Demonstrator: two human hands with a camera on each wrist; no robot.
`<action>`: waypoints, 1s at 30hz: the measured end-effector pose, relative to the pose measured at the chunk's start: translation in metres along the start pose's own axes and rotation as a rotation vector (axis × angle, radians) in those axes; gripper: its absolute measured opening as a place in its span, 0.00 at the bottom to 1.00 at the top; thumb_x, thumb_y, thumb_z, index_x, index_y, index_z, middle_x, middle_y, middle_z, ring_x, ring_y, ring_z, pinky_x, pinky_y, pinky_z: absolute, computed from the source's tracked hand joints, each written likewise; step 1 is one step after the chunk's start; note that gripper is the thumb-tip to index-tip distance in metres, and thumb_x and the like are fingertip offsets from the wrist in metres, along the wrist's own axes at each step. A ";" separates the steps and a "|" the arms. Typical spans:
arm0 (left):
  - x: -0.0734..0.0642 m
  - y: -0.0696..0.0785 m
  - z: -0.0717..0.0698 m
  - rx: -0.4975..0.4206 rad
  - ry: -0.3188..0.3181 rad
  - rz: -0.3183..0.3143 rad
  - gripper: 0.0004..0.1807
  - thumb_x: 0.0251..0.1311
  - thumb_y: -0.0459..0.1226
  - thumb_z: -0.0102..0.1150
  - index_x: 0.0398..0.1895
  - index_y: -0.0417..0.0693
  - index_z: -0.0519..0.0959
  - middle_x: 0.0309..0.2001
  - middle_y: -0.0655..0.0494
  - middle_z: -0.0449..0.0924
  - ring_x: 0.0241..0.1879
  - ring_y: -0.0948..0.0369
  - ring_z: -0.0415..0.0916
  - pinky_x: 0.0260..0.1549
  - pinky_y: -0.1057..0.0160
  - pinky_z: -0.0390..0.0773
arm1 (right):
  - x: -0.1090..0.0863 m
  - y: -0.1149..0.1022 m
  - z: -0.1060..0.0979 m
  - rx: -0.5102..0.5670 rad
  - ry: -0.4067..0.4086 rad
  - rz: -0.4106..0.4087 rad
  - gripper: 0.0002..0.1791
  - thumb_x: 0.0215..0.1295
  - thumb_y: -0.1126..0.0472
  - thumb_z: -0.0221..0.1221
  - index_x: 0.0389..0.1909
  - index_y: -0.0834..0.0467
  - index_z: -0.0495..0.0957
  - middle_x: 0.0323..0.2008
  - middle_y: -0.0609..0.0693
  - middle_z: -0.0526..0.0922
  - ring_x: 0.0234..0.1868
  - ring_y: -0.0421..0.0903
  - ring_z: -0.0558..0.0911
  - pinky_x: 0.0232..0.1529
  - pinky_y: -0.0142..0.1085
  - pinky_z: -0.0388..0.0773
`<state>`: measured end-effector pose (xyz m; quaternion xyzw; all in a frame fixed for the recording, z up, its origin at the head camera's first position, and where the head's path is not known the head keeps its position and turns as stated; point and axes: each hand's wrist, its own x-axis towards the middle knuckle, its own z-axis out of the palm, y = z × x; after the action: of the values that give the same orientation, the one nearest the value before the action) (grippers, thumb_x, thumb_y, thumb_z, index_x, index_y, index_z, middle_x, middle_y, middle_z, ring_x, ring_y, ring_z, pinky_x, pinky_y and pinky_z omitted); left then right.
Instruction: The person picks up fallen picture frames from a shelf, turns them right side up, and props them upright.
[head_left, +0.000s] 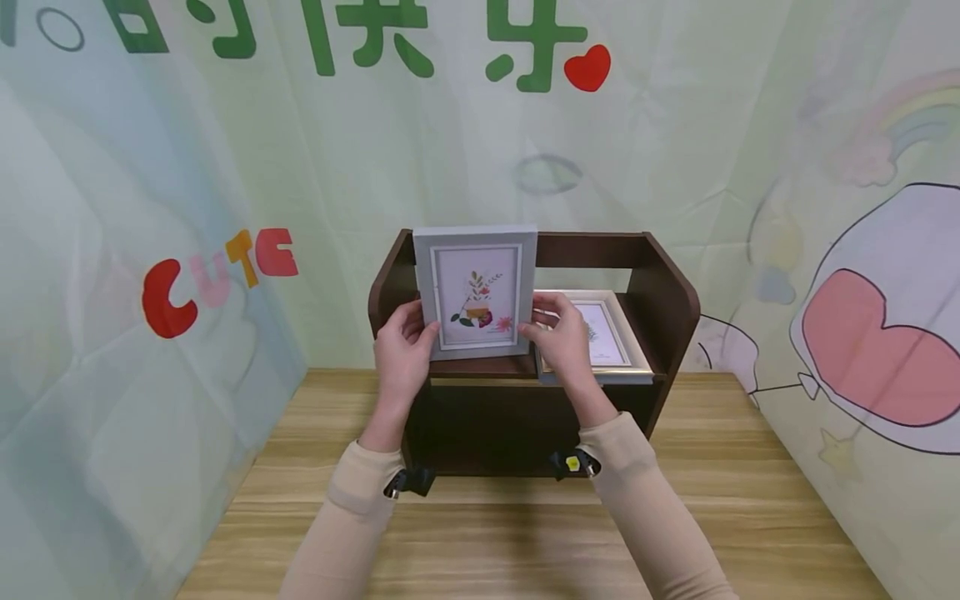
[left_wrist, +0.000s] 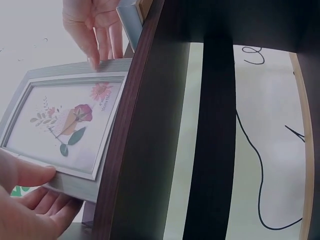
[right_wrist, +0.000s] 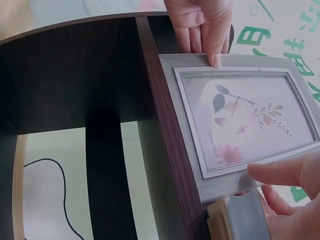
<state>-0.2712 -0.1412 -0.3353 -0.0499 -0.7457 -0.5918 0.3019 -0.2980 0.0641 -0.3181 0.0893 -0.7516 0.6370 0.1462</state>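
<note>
A grey picture frame [head_left: 476, 350] with a flower print stands upright on the left part of the upper shelf of a dark brown rack [head_left: 675, 292]. My left hand [head_left: 401, 354] grips its left side low down, thumb on the front and fingers behind. On the opposite side my right hand [head_left: 562, 337] pinches the lower right edge the same way. Both wrist views show the frame's bottom right at the shelf's front edge [right_wrist: 167, 130]. A second picture frame [head_left: 626, 333], with a pale gold border, lies on the shelf at the right, partly hidden by my right hand.
Below the shelf is the rack's dark lower compartment [head_left: 495, 425]. The rack stands on a wood-grain table [head_left: 480, 542]. Printed cloth [head_left: 352, 167] with green characters and cartoon shapes hangs behind and at both sides.
</note>
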 end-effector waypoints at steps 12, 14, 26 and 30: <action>-0.001 0.000 0.002 0.016 0.052 0.028 0.17 0.58 0.32 0.62 0.51 0.37 0.77 0.48 0.41 0.80 0.47 0.51 0.80 0.49 0.56 0.79 | 0.001 0.001 -0.011 -0.016 -0.007 -0.037 0.25 0.55 0.66 0.66 0.55 0.63 0.75 0.54 0.59 0.80 0.55 0.51 0.80 0.57 0.40 0.76; -0.001 -0.001 0.002 0.016 0.064 0.037 0.17 0.57 0.33 0.63 0.50 0.37 0.78 0.47 0.42 0.81 0.46 0.52 0.80 0.48 0.56 0.80 | 0.001 0.000 -0.013 -0.023 -0.007 -0.054 0.25 0.56 0.64 0.66 0.56 0.63 0.74 0.55 0.59 0.79 0.56 0.50 0.79 0.58 0.41 0.75; -0.012 -0.010 0.010 -0.036 0.163 0.112 0.18 0.52 0.34 0.68 0.46 0.36 0.81 0.43 0.41 0.84 0.40 0.51 0.83 0.39 0.65 0.82 | -0.006 -0.003 -0.022 -0.138 0.027 -0.146 0.25 0.57 0.60 0.66 0.56 0.62 0.74 0.55 0.58 0.79 0.57 0.50 0.79 0.59 0.42 0.74; -0.013 -0.011 0.013 -0.043 0.189 0.130 0.16 0.51 0.33 0.68 0.45 0.37 0.81 0.41 0.42 0.84 0.39 0.53 0.83 0.37 0.72 0.80 | -0.005 -0.005 -0.026 -0.153 0.037 -0.164 0.26 0.58 0.59 0.65 0.57 0.62 0.74 0.56 0.57 0.79 0.58 0.50 0.78 0.60 0.42 0.73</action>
<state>-0.2701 -0.1288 -0.3528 -0.0488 -0.6964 -0.5888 0.4074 -0.2884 0.0881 -0.3114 0.1275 -0.7854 0.5651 0.2181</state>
